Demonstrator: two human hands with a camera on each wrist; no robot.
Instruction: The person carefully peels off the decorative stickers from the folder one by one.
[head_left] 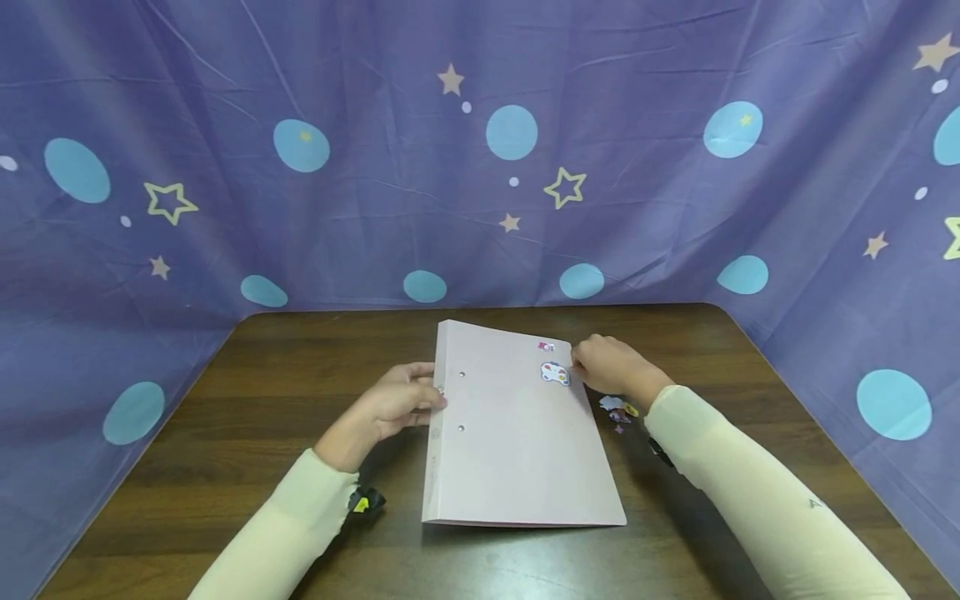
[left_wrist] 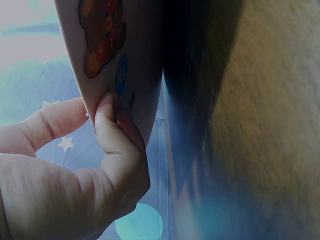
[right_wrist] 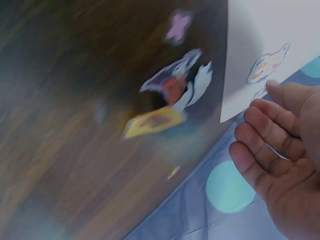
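Observation:
A pale file folder (head_left: 517, 450) lies at the middle of the table, its spine to the left. A white character sticker (head_left: 555, 373) and a small pink sticker (head_left: 546, 347) sit near its upper right corner. My left hand (head_left: 393, 400) grips the spine, thumb on one side and fingers on the other. In the left wrist view, a brown bear sticker (left_wrist: 102, 37) and a blue sticker (left_wrist: 121, 75) show on the fingers' side. Beside the upper right corner is my right hand (head_left: 611, 364); its fingers (right_wrist: 262, 162) are loosely bent, with nothing visible between them.
Several loose stickers (head_left: 618, 410) lie on the wooden table (head_left: 300, 358) right of the folder, below my right hand. A purple curtain (head_left: 375, 208) with stars and blue circles hangs behind the table's far edge.

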